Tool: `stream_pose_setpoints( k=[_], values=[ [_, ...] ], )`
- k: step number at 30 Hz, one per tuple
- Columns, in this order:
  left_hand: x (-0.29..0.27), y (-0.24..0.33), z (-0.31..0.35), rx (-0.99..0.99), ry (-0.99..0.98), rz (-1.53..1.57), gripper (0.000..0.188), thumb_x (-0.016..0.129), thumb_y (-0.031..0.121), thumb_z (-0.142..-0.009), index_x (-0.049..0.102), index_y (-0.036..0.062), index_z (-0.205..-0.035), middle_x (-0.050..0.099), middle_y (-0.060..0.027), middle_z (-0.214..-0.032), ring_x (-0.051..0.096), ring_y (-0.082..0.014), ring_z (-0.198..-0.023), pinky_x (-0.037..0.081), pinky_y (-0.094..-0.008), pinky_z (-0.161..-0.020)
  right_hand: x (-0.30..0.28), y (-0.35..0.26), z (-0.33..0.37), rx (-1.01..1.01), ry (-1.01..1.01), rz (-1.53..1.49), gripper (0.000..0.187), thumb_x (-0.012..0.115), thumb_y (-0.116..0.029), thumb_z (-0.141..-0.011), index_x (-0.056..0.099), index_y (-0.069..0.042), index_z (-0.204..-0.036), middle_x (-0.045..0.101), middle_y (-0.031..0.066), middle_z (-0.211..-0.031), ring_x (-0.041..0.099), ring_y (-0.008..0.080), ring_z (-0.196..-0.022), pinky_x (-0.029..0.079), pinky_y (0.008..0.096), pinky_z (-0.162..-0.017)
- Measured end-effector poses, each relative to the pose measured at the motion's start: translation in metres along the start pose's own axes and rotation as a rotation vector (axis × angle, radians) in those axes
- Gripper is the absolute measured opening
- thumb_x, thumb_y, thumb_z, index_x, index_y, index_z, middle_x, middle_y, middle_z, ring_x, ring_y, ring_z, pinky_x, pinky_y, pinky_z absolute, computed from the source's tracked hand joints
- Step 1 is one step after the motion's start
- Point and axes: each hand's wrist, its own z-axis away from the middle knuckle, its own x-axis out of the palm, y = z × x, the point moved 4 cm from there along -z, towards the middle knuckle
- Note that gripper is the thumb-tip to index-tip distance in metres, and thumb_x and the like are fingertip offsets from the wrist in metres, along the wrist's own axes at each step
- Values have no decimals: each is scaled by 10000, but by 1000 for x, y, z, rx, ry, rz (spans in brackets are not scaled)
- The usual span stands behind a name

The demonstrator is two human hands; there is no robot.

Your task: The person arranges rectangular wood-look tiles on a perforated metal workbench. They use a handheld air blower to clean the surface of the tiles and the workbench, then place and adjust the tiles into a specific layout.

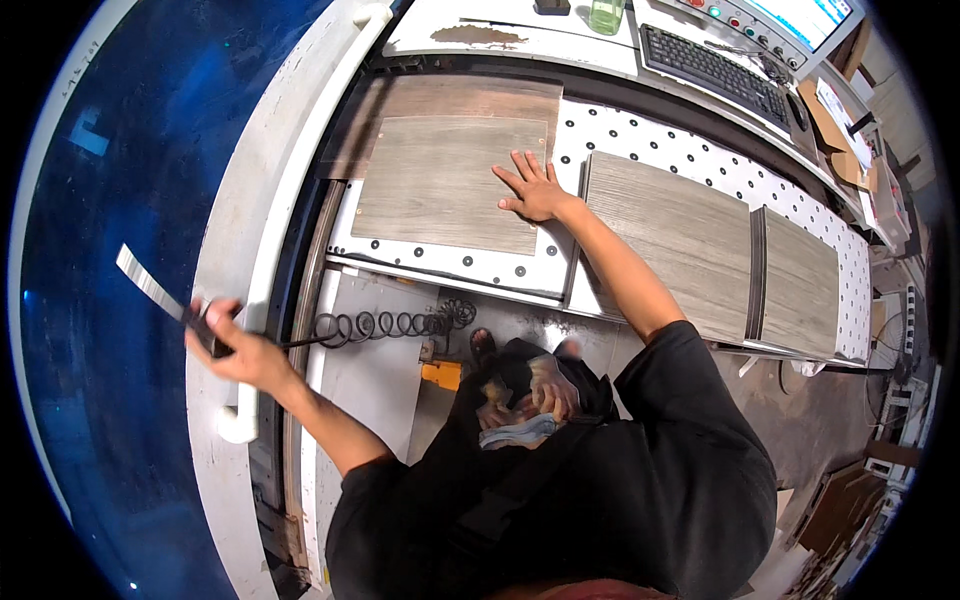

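Observation:
My right hand (537, 190) lies with fingers spread on the right part of a grey wood-grain panel (440, 185). This panel rests partly over a browner board (470, 97) behind it, on a white table (400, 254) dotted with black studs. Off to the left, my left hand (235, 345) is closed around a black hand tool (208, 335), slightly blurred. A pale, finely striped strip (145, 278) juts from the hand's far side; whether it belongs to the tool is unclear. A coiled black cord or hose (385, 325) runs rightward from this hand.
Stacked grey panels (670, 235) and another panel (800, 285) lie to the right. Behind the table are a keyboard (715, 78), a monitor (815, 20) and a green bottle (606, 15). A white rail (280, 190) and dark blue surface (110, 330) border the left.

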Motion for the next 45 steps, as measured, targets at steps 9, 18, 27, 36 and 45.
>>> stream_pose_setpoints(
  k=[9,18,27,36,45],
  values=[
    [-69,-9,50,-277,27,-678,542,610,302,-1017,462,-85,-1366,568,-258,-1283,578,-335,-1206,447,-464,-1032,0,2,0,-17,4,5,781,370,-716,-967,117,-372,-1621,-88,95,-1698,-125,328,-1554,-19,589,-1239],
    [4,55,72,478,165,135,651,616,184,-936,287,-22,-1459,446,-269,-1422,451,-368,-1327,395,-509,-1101,2,-26,23,149,227,-19,742,527,-518,-995,251,-211,-1611,46,379,-1617,-9,505,-1526,52,571,-1234],
    [190,-203,155,-165,-891,-351,766,721,307,-898,365,25,-1515,433,-299,-1478,344,-472,-1400,277,-539,-1173,29,-70,94,303,331,-132,897,744,-448,-832,364,-5,-1512,429,429,-1400,455,528,-1297,371,555,-1086],
    [185,-186,126,-119,-917,-309,504,799,176,-798,660,32,-1260,669,-241,-1243,617,-426,-1140,467,-468,-1003,0,-37,114,372,422,-964,927,786,-377,-814,361,100,-1485,585,290,-1346,593,366,-1237,466,385,-1044],
    [152,-179,184,-325,-1001,164,441,796,246,-879,669,-9,-1216,681,-80,-1030,595,-160,-883,488,-293,-793,-4,-27,191,72,569,-1379,885,768,-272,-862,295,90,-1516,450,281,-1480,452,339,-1368,350,410,-1154]
  ],
)
